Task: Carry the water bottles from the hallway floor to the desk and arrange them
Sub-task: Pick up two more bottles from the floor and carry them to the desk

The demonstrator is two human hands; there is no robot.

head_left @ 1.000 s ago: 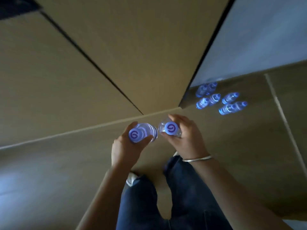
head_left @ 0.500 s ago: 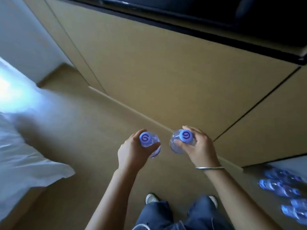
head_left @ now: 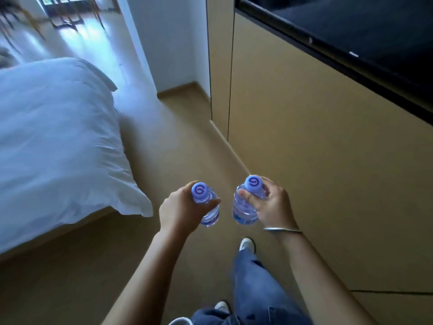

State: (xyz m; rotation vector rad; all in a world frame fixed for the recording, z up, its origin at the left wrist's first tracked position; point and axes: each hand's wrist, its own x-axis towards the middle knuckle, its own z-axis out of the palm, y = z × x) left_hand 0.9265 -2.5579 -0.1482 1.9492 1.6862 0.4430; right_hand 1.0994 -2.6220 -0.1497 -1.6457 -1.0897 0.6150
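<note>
Our left hand [head_left: 180,213] wrapped around one upright water bottle [head_left: 207,207], our right hand [head_left: 271,205] gripping a second bottle [head_left: 243,211] by its neck — both carried side by side, apart, above the tan floor [head_left: 178,141], white bed [head_left: 54,141] at left, wood-panelled wall [head_left: 304,148] at right.

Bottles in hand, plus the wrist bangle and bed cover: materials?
Bottles: clear thin plastic, glossy; you see through the walls. Caps opaque matte plastic with a printed swirl. Bangle on the right wrist: likely metal, thin with a bright sheen. Bed cover: white woven fabric, matte, creased.
</note>
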